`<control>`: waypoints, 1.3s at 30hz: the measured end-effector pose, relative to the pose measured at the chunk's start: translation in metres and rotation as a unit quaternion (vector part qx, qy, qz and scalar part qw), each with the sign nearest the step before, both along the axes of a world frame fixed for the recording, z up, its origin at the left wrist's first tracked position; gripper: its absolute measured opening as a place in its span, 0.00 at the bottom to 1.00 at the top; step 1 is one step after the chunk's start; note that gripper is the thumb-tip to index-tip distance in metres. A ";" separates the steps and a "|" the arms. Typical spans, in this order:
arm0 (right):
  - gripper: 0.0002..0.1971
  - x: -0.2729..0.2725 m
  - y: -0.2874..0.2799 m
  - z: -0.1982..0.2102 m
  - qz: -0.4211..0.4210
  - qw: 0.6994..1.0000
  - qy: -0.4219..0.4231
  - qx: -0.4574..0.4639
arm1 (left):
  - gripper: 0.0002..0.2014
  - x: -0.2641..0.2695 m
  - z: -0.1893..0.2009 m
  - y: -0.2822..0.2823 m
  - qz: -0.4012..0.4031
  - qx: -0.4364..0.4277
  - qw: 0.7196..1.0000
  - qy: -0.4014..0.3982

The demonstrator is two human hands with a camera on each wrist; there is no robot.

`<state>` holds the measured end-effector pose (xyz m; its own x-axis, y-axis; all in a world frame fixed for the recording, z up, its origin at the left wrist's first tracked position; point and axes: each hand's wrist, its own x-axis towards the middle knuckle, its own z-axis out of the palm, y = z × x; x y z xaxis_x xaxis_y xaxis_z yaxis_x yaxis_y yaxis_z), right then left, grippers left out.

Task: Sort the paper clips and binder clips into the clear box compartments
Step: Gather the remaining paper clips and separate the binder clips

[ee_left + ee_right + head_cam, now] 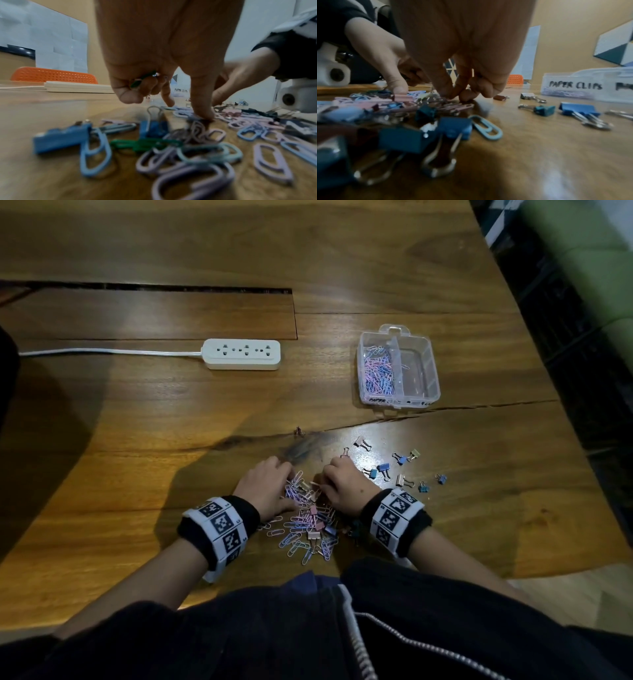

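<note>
A clear box (399,392) stands at the back right; its left compartment holds paper clips (378,371) and its right one holds nothing. A mixed pile of paper clips and binder clips (308,525) lies between my wrists. My left hand (291,477) digs into the pile; in the left wrist view its curled fingers hold a green paper clip (144,79) while the thumb (202,111) presses on pink clips. My right hand (462,96) pinches its fingertips together on a pink paper clip (458,106) at the pile's far edge. Loose binder clips (394,470) lie to its right.
A white power strip (242,354) with its cable lies at the back left. The wooden table (137,440) has a crack running across it in front of the box, and its right edge curves inward. An orange chair back (51,75) shows beyond the table.
</note>
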<state>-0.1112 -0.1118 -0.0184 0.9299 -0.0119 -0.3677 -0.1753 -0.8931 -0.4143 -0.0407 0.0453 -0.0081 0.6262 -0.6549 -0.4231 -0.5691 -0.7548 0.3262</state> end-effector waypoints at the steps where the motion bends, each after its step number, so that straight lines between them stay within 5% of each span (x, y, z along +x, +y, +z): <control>1: 0.06 -0.002 -0.002 -0.001 -0.015 1.000 -0.007 0.020 | 0.22 -0.002 0.000 -0.001 -0.012 -0.002 1.000 -0.009; 4: 0.04 -0.005 -0.007 0.002 -0.059 0.996 -0.009 0.073 | 0.16 -0.008 -0.002 -0.005 -0.050 0.004 0.998 -0.040; 7: 0.08 -0.008 -0.013 0.009 -0.213 0.960 -0.005 0.181 | 0.14 -0.012 -0.004 -0.007 -0.066 0.001 0.997 -0.042; 10: 0.10 -0.013 -0.021 0.014 -0.369 0.852 0.001 0.372 | 0.11 -0.009 -0.005 -0.006 -0.069 -0.013 0.997 0.005; 15: 0.15 -0.022 -0.029 0.020 -0.468 0.689 0.023 0.552 | 0.10 0.000 0.002 -0.005 -0.011 -0.083 0.978 0.193; 17: 0.12 -0.026 -0.028 0.023 -0.484 0.651 0.033 0.585 | 0.13 0.003 0.003 -0.003 0.090 -0.146 0.934 0.314; 18: 0.12 -0.028 -0.027 0.024 -0.490 0.644 0.031 0.587 | 0.13 0.004 0.003 -0.003 0.146 -0.190 0.890 0.389; 21: 0.13 -0.029 -0.022 0.022 -0.484 0.701 0.024 0.524 | 0.06 0.005 0.005 -0.004 0.269 -0.301 0.751 0.522; 24: 0.11 -0.030 -0.013 0.017 -0.409 0.845 0.038 0.343 | 0.13 0.006 0.006 -0.010 0.333 -0.352 0.702 0.522; 26: 0.11 -0.030 -0.008 0.013 -0.354 0.917 0.038 0.182 | 0.16 0.006 0.004 -0.015 0.351 -0.336 0.721 0.493; 28: 0.16 -0.030 -0.003 0.012 -0.295 0.953 0.049 0.040 | 0.15 0.006 0.004 -0.020 0.343 -0.293 0.771 0.449; 31: 0.18 -0.030 0.001 0.010 -0.247 0.968 0.050 -0.015 | 0.07 0.002 0.005 -0.028 0.229 -0.172 0.915 0.286; 33: 0.15 -0.029 0.002 0.010 -0.218 0.974 0.062 -0.025 | 0.05 -0.002 0.006 -0.030 0.111 -0.086 0.976 0.164; 39: 0.11 -0.030 0.000 0.012 -0.196 0.977 0.082 -0.004 | 0.12 -0.013 0.003 -0.035 -0.064 -0.010 0.998 -0.008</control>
<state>-0.1409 -0.1114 -0.0064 0.7815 -0.3584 -0.5106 -0.5681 -0.7472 -0.3449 -0.0540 0.0105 -0.0055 0.5439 -0.7377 -0.4000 -0.6648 -0.6696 0.3310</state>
